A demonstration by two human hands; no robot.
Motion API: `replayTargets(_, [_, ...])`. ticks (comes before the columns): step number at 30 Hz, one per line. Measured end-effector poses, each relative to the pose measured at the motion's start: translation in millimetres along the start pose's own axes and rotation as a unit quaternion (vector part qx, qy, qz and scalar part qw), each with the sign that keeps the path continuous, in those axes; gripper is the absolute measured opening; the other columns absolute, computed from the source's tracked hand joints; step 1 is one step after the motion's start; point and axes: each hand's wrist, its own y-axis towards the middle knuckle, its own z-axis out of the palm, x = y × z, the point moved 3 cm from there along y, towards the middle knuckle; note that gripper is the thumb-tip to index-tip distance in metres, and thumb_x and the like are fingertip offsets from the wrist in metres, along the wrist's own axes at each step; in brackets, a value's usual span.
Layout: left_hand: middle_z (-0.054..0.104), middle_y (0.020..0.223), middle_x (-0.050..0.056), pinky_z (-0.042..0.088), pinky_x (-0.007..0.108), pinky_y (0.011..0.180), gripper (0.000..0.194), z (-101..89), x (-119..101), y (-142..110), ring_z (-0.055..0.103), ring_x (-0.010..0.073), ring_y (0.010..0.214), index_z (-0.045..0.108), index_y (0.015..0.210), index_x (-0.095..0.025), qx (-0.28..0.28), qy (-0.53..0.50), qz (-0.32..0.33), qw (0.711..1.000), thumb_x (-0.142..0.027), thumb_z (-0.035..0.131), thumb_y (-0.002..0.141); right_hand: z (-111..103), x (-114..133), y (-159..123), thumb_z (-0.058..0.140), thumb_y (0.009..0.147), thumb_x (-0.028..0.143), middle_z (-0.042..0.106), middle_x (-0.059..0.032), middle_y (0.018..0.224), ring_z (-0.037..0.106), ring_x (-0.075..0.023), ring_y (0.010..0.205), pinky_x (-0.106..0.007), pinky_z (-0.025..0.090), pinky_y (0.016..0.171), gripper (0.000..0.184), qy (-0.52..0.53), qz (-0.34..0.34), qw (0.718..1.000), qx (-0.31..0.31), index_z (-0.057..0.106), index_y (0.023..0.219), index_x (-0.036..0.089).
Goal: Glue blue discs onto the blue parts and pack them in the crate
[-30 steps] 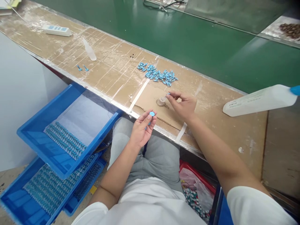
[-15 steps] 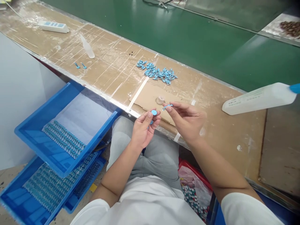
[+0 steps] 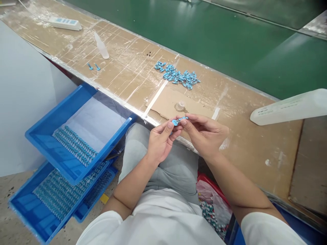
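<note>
My left hand (image 3: 161,142) pinches a small round blue piece (image 3: 174,122) between thumb and fingers, just in front of the bench edge. My right hand (image 3: 204,132) pinches a thin blue pin-like part (image 3: 183,118), and its tip meets the round piece. A small clear dish (image 3: 180,106) sits on the cardboard sheet (image 3: 166,102) just beyond my hands. A heap of several small blue parts (image 3: 178,76) lies further back on the bench.
Stacked blue trays (image 3: 74,136) with rows of blue parts stand at my left. A white squeeze bottle (image 3: 288,107) lies at right, a clear nozzle (image 3: 101,46) and white power strip (image 3: 65,23) at back left. A green conveyor belt (image 3: 217,37) runs behind.
My right hand left the clear dish with the thin blue part and came back toward me. It now meets the round piece in my left hand.
</note>
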Motion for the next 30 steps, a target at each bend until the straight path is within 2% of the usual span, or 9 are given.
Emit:
replayTargets(8, [0.076, 0.089, 0.004, 0.056, 0.017, 0.076, 0.022, -0.3, -2, -2, 0.070, 0.0077, 0.078, 0.078, 0.098, -0.016, -0.005, 0.007, 0.011, 1.000, -0.025, 0.077, 0.078, 3, 5, -1, 0.079, 0.077, 0.025, 0.077, -0.0021, 0.093, 0.074, -0.0190, 0.081, -0.033, 0.065, 0.077, 0.018, -0.036, -0.035, 0.999, 0.006, 0.076, 0.095, 0.024])
replayTargets(15, [0.077, 0.095, 0.006, 0.057, 0.022, 0.078, 0.030, -3.0, -4, -3, 0.072, 0.0112, 0.078, 0.078, 0.097, -0.015, -0.030, 0.020, 0.004, 0.999, -0.028, 0.083, 0.071, 2, 6, -4, 0.079, 0.078, 0.024, 0.077, -0.0017, 0.094, 0.074, -0.0202, 0.081, -0.035, 0.064, 0.074, 0.020, -0.083, -0.067, 0.994, 0.012, 0.076, 0.097, 0.028])
replayTargets(20, [0.078, 0.096, 0.007, 0.057, 0.023, 0.078, 0.032, -6.4, -7, -3, 0.071, 0.0110, 0.074, 0.079, 0.094, -0.016, -0.025, 0.055, 0.015, 0.998, -0.031, 0.085, 0.067, 0, 9, -3, 0.081, 0.074, 0.024, 0.077, -0.0019, 0.092, 0.074, -0.0223, 0.082, -0.037, 0.064, 0.077, 0.021, -0.107, -0.095, 0.989, 0.028, 0.077, 0.094, 0.029])
replayTargets(23, [0.078, 0.094, 0.007, 0.058, 0.024, 0.077, 0.033, -7.1, -11, -4, 0.072, 0.0120, 0.074, 0.079, 0.093, -0.017, -0.021, 0.074, 0.025, 0.997, -0.032, 0.086, 0.065, 1, 12, -1, 0.081, 0.073, 0.024, 0.077, -0.0013, 0.092, 0.074, -0.0233, 0.083, -0.040, 0.063, 0.082, 0.023, -0.109, -0.104, 0.987, 0.048, 0.077, 0.094, 0.030])
replayTargets(26, [0.078, 0.090, 0.006, 0.058, 0.024, 0.076, 0.033, -6.0, -15, -7, 0.072, 0.0120, 0.072, 0.080, 0.091, -0.017, -0.021, 0.076, 0.031, 0.996, -0.033, 0.087, 0.064, 3, 15, 1, 0.081, 0.074, 0.022, 0.077, 0.0003, 0.092, 0.074, -0.0236, 0.087, -0.045, 0.059, 0.094, 0.024, -0.089, -0.117, 0.987, 0.064, 0.077, 0.095, 0.032])
replayTargets(30, [0.078, 0.083, 0.005, 0.058, 0.022, 0.072, 0.031, -2.4, -18, -11, 0.072, 0.0118, 0.070, 0.080, 0.090, -0.018, -0.006, 0.077, 0.029, 0.997, -0.033, 0.087, 0.064, 4, 16, 3, 0.083, 0.071, 0.023, 0.077, 0.0007, 0.091, 0.073, -0.0250, 0.093, -0.049, 0.055, 0.101, 0.023, -0.070, -0.110, 0.990, 0.054, 0.076, 0.091, 0.033])
